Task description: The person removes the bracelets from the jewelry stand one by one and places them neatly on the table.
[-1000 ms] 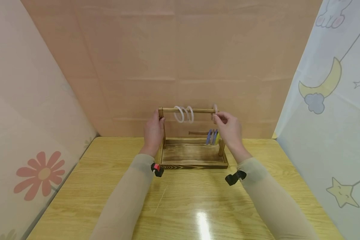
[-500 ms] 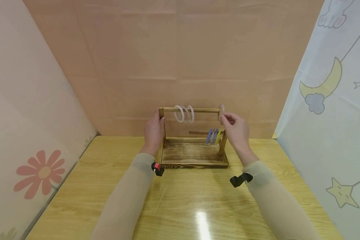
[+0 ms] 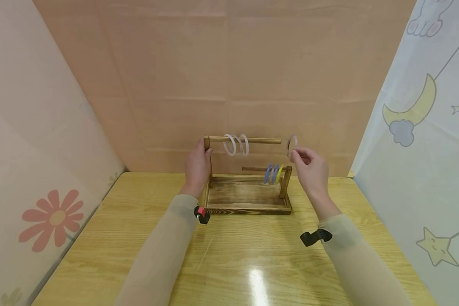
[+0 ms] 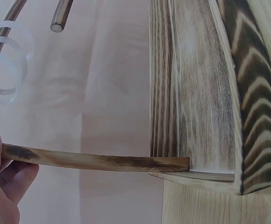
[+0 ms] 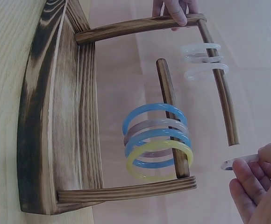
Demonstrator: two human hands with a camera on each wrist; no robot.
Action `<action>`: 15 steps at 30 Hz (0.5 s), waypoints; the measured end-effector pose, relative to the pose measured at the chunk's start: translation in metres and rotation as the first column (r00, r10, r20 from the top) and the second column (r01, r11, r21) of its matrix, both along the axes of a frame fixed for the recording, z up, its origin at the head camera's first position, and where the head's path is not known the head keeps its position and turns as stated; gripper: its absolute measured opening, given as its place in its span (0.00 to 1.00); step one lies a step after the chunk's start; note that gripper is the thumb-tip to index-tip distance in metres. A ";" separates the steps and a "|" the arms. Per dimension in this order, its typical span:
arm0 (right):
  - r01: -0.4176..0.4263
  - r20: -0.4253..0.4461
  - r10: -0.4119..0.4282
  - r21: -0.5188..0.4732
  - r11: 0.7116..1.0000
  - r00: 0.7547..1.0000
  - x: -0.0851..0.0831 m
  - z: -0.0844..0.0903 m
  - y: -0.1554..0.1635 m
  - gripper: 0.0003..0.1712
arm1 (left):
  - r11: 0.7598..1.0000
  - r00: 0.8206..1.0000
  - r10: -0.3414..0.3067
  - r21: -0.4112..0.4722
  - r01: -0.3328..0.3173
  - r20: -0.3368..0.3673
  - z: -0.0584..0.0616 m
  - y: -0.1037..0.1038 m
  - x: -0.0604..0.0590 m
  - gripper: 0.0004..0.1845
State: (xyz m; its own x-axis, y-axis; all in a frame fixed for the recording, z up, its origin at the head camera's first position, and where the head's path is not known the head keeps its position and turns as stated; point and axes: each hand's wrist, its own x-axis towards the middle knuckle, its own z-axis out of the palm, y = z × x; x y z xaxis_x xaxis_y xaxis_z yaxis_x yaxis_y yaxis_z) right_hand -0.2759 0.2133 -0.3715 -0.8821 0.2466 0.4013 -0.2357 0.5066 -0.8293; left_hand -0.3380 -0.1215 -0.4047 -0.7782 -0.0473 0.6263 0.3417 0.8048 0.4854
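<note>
A dark-grained wooden bangle stand (image 3: 248,211) has an upper rod (image 3: 264,140) fixed to a tall left post and a lower rod (image 5: 166,84) on a short right post. My left hand (image 3: 197,168) grips the top of the left post (image 4: 93,161). Between thumb and fingers my right hand (image 3: 310,170) pinches a pale translucent bangle (image 3: 288,146), held just off the upper rod's free right end. Several whitish bangles (image 3: 230,145) hang on the upper rod toward its left. On the lower rod hang blue, greyish and yellow bangles (image 5: 160,174), close to the short post.
The stand's base is a shallow tray (image 4: 205,93) on a yellow wood-grain table (image 3: 229,255). Behind it rises a peach cloth backdrop (image 3: 229,76). Pale printed side panels (image 3: 417,182) close in the table at left and right.
My right hand has drawn the pale bangle rightward along the upper rod and off its free end. My left hand keeps its grip on the post.
</note>
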 end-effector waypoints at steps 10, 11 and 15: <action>-0.037 -0.036 0.035 -0.064 0.997 0.999 0.017 -0.006 0.004 0.22 | 1.000 1.000 -0.009 0.016 0.009 -0.012 -0.001 -0.001 -0.001 0.14; -0.041 -0.042 0.038 -0.070 0.997 0.998 0.019 -0.006 0.004 0.22 | 1.000 1.000 -0.010 0.016 0.010 -0.011 -0.002 -0.001 -0.001 0.14; -0.063 -0.070 0.057 -0.088 0.994 0.996 0.025 -0.009 0.004 0.20 | 1.000 1.000 -0.013 0.016 0.013 -0.013 -0.003 -0.001 -0.002 0.14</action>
